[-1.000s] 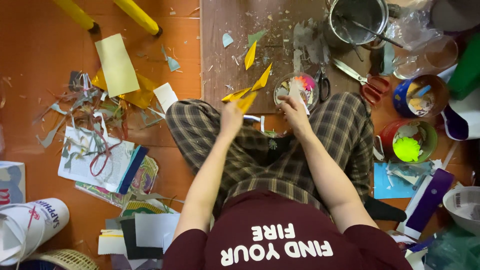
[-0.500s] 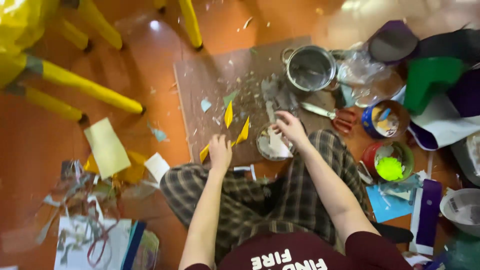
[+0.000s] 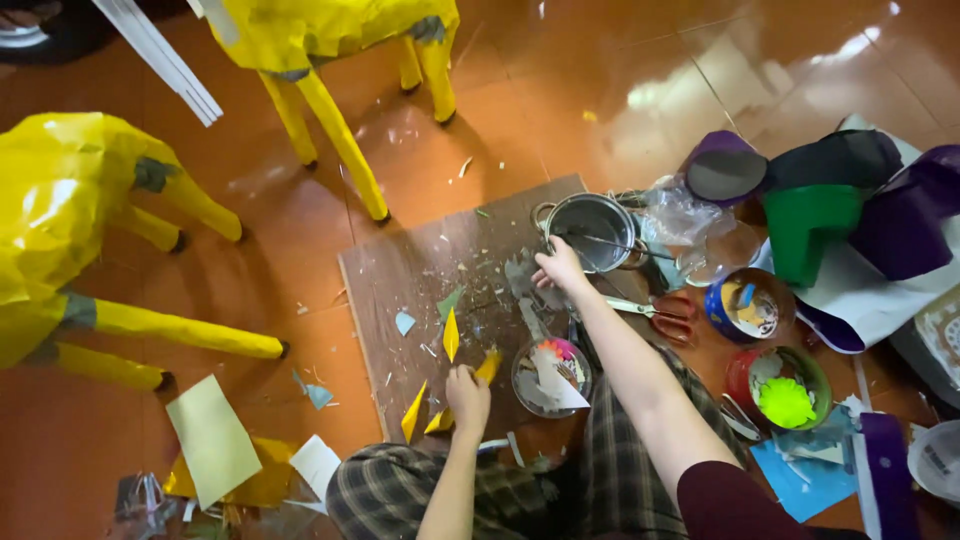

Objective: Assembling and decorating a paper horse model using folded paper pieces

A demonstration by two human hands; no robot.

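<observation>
Head view, landmark: brown board (image 3: pixel 420 290) lying flat on the orange floor (image 3: pixel 540 110).
Left hand (image 3: pixel 467 392): at the near edge of the board, grip closed on a yellow paper strip (image 3: pixel 436 405) whose pointed ends stick out to either side of the fist.
Right hand (image 3: pixel 560 268): at the far right corner of the board, fingers curled against the rim of the metal pot (image 3: pixel 592 232); whether they pinch anything I cannot tell.
Metal pot: just off the board's far right corner, a thin tool lying across its mouth.
Yellow paper sliver (image 3: pixel 451 334): on the board, just beyond the left hand, apart from it.
Glass bowl (image 3: pixel 551 377): at the board's near right corner, paper scraps inside.
Scissors (image 3: pixel 655 312): right of the board, red handles, beside the right forearm.
Paint tubs (image 3: pixel 782 388): well right of the board, one holding bright green.
Yellow paper figures (image 3: pixel 60 220): left of and beyond the board, standing on thin legs.
Loose paper sheets (image 3: pixel 213 440): left of the board's near corner.
</observation>
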